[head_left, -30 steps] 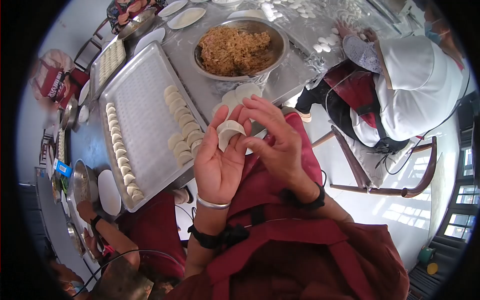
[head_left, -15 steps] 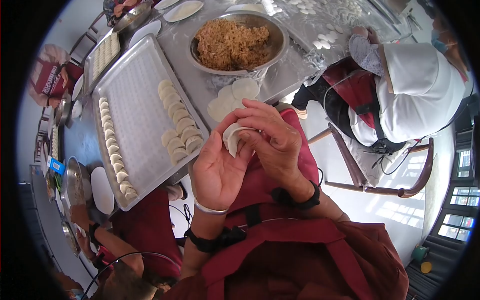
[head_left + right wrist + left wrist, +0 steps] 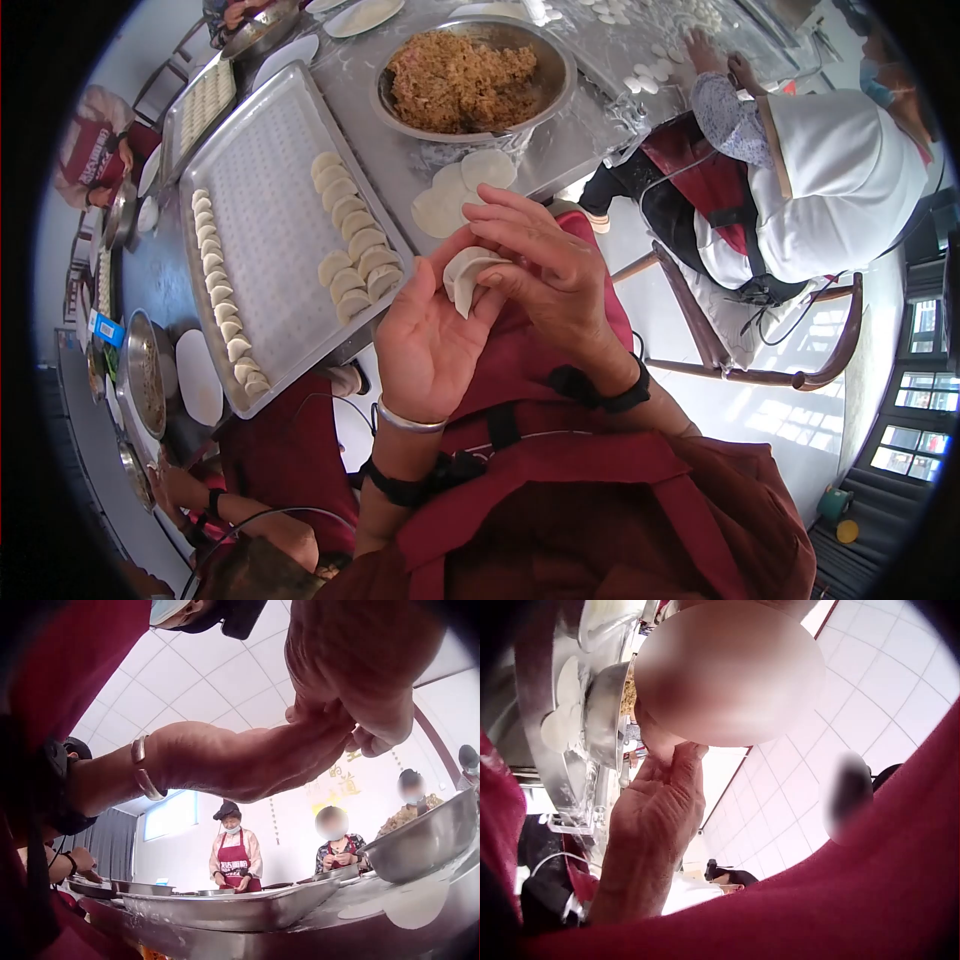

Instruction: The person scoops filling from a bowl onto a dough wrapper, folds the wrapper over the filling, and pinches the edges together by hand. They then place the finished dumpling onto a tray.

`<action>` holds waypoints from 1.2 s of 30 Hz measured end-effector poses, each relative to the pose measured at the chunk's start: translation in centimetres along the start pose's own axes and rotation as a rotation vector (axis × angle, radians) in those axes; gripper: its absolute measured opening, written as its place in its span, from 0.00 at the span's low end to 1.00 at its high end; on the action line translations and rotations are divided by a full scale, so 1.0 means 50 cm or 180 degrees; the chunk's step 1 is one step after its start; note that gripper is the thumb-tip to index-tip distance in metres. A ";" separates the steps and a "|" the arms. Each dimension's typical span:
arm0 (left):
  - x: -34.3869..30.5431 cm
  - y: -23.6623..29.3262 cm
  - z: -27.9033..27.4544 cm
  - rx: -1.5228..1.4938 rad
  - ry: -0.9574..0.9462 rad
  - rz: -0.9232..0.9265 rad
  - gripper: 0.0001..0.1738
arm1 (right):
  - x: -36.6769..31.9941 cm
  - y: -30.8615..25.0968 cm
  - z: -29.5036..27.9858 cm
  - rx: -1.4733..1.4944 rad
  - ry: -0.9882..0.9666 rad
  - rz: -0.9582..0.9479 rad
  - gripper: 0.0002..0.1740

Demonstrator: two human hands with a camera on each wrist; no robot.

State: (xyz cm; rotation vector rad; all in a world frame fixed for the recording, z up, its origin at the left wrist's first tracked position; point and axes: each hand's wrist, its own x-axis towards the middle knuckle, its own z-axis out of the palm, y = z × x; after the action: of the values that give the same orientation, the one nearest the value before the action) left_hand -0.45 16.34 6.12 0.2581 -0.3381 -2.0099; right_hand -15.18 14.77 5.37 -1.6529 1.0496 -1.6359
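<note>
A pale half-moon dumpling (image 3: 466,276) is held between both hands in the head view, over the lap. My left hand (image 3: 425,345), palm up, holds it from the left with the fingers behind it and the thumb at its side. My right hand (image 3: 555,275) pinches its edge from the right, thumb in front and the other fingers arched above. In the right wrist view the left hand (image 3: 247,759) meets the right hand (image 3: 360,667); the dumpling is hidden there. A blurred patch covers much of the left wrist view, where the right hand (image 3: 656,806) shows below it.
A large metal tray (image 3: 275,180) with rows of finished dumplings (image 3: 350,215) lies front left. Round wrappers (image 3: 450,200) lie at the table's edge, below a steel bowl (image 3: 555,95) of brown filling (image 3: 460,80). A person in white (image 3: 840,180) works at the right.
The right hand has come in against the dumpling, its thumb now on the dough edge. The dumpling looks more folded than a second ago. Tray and bowl have shifted slightly in view.
</note>
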 end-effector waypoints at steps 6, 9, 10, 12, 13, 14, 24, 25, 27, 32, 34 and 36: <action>-0.014 -0.003 -0.006 -0.0047 0.0048 -0.0114 0.29 | -0.010 0.035 -0.017 0.0100 -0.0596 -0.0525 0.13; -0.019 -0.002 -0.010 -0.0008 -0.0050 -0.0171 0.28 | -0.014 0.035 -0.019 0.0168 -0.0656 -0.0547 0.11; -0.020 -0.002 -0.009 0.0038 0.0095 -0.0182 0.27 | -0.015 0.033 -0.019 0.0216 -0.0678 -0.0454 0.11; -0.022 0.000 -0.004 0.0132 0.0380 -0.0208 0.25 | -0.012 0.021 -0.019 0.0309 -0.0716 -0.0272 0.10; -0.023 0.001 -0.005 0.0193 0.0348 -0.0229 0.25 | -0.010 0.015 -0.022 0.0280 -0.0810 -0.0303 0.11; -0.024 0.002 -0.007 0.0253 0.0318 -0.0253 0.24 | -0.007 0.010 -0.027 0.0250 -0.0903 -0.0331 0.12; -0.030 0.004 0.008 0.0616 0.0477 -0.0417 0.23 | -0.005 0.033 -0.032 0.0150 -0.1420 -0.0703 0.11; -0.030 0.005 0.004 0.0612 0.0459 -0.0411 0.23 | -0.005 0.030 -0.029 0.0123 -0.1398 -0.0704 0.10; -0.029 0.005 -0.008 0.0604 0.0413 -0.0405 0.24 | -0.003 0.019 -0.023 0.0060 -0.1347 -0.0709 0.09; -0.029 -0.008 -0.012 0.0770 0.0405 -0.0115 0.31 | -0.025 0.043 -0.002 0.0536 -0.0640 -0.0221 0.09; -0.033 -0.010 -0.015 0.0977 0.0443 -0.0035 0.33 | -0.033 0.040 0.011 0.0658 -0.0353 0.0049 0.09; -0.038 -0.011 -0.022 0.1238 0.0425 0.0034 0.35 | -0.036 0.030 0.018 0.0614 -0.0266 0.0201 0.07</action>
State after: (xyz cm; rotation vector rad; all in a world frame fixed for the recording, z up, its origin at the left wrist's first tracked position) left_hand 0.28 18.13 4.96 0.6285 -0.6430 -1.8931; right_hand -14.38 15.39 3.07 -1.5323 0.8654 -1.5611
